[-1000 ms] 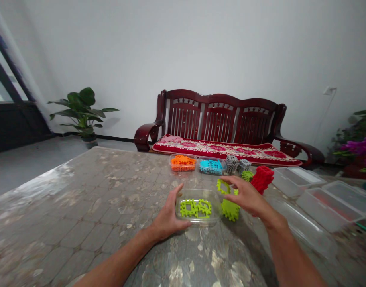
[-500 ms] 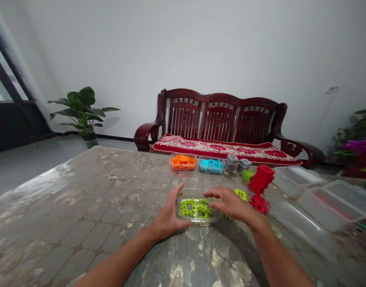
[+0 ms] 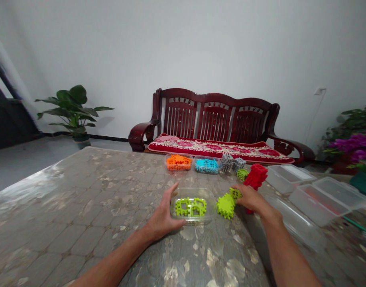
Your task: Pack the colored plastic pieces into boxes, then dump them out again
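My left hand [image 3: 166, 215] grips the left end of a clear plastic tub [image 3: 193, 217] holding lime green lattice plastic pieces [image 3: 190, 207]. To the right of the tub, my right hand [image 3: 249, 199] has its fingertips closed on a small lime green piece [image 3: 235, 193]. That piece rests against a larger lime green cluster [image 3: 225, 206] lying on the table. Just beyond my right hand stands a stack of red lattice pieces [image 3: 255, 176], its lower part hidden by the hand.
Along the far side of the marbled table [image 3: 81, 199] are an orange-filled tub [image 3: 178, 162], a blue-filled tub [image 3: 207, 165], grey stacks [image 3: 227, 162] and a small green stack [image 3: 242, 174]. Several clear tubs [image 3: 317, 201] sit at the right.
My right hand has moved rightward off the tub to the lime green pieces on the table. The whole view has shifted slightly, with the scene sliding left.
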Tool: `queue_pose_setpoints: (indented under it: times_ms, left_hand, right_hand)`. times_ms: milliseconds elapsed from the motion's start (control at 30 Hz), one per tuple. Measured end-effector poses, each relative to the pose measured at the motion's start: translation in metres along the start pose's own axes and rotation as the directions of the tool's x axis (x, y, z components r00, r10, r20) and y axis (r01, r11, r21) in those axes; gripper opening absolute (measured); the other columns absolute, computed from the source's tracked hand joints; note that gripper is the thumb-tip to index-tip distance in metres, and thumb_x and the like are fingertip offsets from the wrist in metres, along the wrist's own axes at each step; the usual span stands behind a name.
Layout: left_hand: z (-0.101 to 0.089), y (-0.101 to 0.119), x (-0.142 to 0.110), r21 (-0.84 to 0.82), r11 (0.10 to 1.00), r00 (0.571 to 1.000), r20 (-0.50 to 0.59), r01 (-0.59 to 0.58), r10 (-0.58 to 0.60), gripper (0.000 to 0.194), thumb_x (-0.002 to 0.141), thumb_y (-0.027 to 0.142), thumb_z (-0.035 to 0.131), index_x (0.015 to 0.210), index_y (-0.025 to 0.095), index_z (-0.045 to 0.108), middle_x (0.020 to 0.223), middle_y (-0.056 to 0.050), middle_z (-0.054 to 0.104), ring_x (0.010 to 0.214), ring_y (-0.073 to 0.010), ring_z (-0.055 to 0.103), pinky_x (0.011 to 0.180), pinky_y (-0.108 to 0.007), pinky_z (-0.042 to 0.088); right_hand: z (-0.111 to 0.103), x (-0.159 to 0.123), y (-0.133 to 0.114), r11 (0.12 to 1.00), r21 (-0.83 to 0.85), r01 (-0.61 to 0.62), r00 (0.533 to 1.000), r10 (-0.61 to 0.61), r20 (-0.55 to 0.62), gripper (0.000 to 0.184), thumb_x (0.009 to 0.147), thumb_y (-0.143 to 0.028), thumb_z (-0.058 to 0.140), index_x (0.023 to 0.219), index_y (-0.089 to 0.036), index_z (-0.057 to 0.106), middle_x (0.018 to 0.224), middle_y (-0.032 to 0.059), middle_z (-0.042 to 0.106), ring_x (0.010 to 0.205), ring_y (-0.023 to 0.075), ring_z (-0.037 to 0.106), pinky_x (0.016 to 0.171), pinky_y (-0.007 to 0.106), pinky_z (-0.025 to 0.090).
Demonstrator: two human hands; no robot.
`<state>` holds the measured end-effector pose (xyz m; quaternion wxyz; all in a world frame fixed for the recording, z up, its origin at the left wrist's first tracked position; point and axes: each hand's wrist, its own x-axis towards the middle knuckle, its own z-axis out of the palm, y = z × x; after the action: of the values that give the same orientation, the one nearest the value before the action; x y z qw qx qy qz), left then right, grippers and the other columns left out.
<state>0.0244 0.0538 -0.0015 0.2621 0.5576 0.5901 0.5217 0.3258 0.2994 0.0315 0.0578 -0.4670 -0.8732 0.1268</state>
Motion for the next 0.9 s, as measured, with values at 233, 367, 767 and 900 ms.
queue_pose_setpoints:
  times_ms: [233,367,767,900]
  left_hand:
    - [0.0,0.001,-0.001,-0.009,1.0,1.0,0.009,-0.007,0.007,0.111,0.063,0.023,0.084,0.158,0.023,0.025,0.16,-0.017,0.036,0.143,-0.0378,0.044,0.121,-0.057,0.035]
    - [0.0,0.001,-0.001,-0.003,1.0,1.0,0.001,-0.01,0.01,0.111,0.062,0.021,0.082,0.158,0.023,0.026,0.159,-0.016,0.037,0.142,-0.0373,0.046,0.121,-0.056,0.037]
    - [0.001,0.003,0.0,0.013,1.0,1.0,-0.006,-0.021,0.021,0.113,0.059,0.02,0.085,0.157,0.022,0.029,0.156,-0.015,0.041,0.14,-0.0356,0.047,0.123,-0.054,0.034]
    - [0.0,0.006,-0.001,0.009,0.999,1.0,0.0,-0.031,0.031,0.113,0.061,0.021,0.086,0.158,0.023,0.028,0.156,-0.015,0.041,0.14,-0.0358,0.046,0.122,-0.055,0.035]
  right_hand:
    - [0.008,0.0,-0.006,0.983,-0.161,-0.085,0.996,0.086,-0.001,0.064,0.075,-0.005,0.057,0.134,-0.028,0.068,0.126,0.0081,0.075,0.121,0.0269,0.068,0.102,0.035,0.049]
    - [0.004,-0.003,-0.011,0.982,-0.165,-0.093,0.995,0.089,-0.032,0.055,0.079,-0.008,0.056,0.131,-0.023,0.069,0.126,0.0118,0.075,0.12,0.0282,0.068,0.097,0.034,0.049]
    - [-0.019,-0.009,-0.041,0.987,0.05,-0.153,0.977,0.159,-0.145,0.072,0.074,-0.025,0.069,0.144,-0.015,0.055,0.12,0.0142,0.075,0.106,0.0304,0.071,0.084,0.035,0.052]
    - [-0.035,-0.028,-0.093,0.979,0.168,0.116,0.984,-0.091,-0.151,0.075,0.071,-0.023,0.071,0.144,-0.02,0.054,0.119,0.0094,0.074,0.104,0.0259,0.069,0.089,0.034,0.051]
